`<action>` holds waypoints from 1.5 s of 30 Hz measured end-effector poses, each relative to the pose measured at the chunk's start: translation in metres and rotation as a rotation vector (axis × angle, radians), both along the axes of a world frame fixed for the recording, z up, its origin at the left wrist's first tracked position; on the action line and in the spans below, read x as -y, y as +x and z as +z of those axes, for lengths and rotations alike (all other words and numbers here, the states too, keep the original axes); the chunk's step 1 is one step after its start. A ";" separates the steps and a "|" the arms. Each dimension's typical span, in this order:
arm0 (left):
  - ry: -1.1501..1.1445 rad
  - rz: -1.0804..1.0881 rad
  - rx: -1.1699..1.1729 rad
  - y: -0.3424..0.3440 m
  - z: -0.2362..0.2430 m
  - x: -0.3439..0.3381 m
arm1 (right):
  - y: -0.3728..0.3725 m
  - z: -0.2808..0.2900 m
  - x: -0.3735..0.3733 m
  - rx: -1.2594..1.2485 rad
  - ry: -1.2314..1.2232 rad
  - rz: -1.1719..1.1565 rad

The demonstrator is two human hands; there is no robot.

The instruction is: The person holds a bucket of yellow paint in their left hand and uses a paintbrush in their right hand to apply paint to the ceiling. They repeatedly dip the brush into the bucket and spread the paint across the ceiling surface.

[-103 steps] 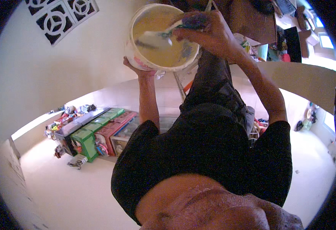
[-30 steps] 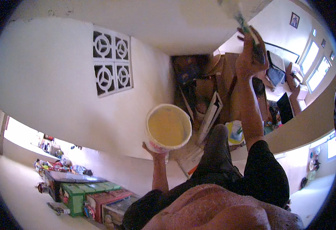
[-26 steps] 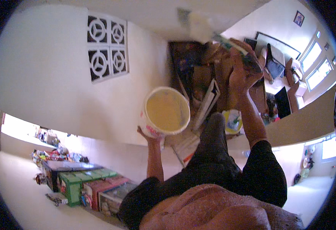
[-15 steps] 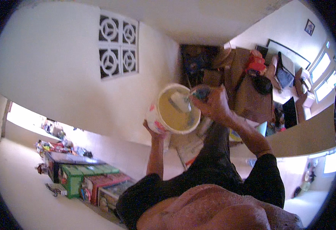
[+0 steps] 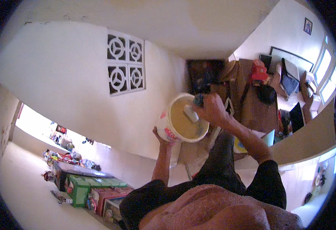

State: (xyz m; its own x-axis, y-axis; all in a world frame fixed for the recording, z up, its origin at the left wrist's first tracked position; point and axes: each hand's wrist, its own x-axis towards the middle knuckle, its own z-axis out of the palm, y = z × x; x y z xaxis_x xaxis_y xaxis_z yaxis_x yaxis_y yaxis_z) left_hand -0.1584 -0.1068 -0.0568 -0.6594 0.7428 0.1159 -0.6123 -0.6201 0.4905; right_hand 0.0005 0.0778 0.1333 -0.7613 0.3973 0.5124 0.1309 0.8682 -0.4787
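My left hand [image 5: 163, 137] grips the lower side of a white plastic bucket [image 5: 163, 123] with pinkish-red marks, tipped so that its mouth faces me. Pale yellowish, paint-like liquid [image 5: 179, 115] fills much of what shows inside. Above the right rim, my right hand [image 5: 213, 109] is closed on a painting tool with a dark teal handle [image 5: 199, 99]. Its white head [image 5: 191, 114] reaches into the bucket mouth, low over or in the liquid. Whether it is a brush or a small roller I cannot make out.
A pale wall with a patterned vent block [image 5: 126, 63] rises ahead and to the left. Far right are a brown table [image 5: 258, 111], a red item [image 5: 259, 72] and a dark round bag [image 5: 267, 94]. Green crates [image 5: 79, 188] and a red box [image 5: 104, 196] stand lower left.
The bucket and both hands have shifted slightly right and lower in view, as has the room around them. The tool's white head now points more downward inside the bucket.
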 end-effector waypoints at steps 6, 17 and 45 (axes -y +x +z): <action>-0.077 -0.029 -0.001 0.005 0.009 -0.020 | 0.009 -0.012 -0.023 0.002 0.177 -0.171; -0.156 -0.008 0.058 0.012 0.014 -0.017 | 0.002 -0.016 -0.013 0.155 -0.015 -0.106; -0.027 -0.209 0.200 0.002 -0.017 -0.020 | 0.006 -0.021 -0.042 0.165 -0.749 0.441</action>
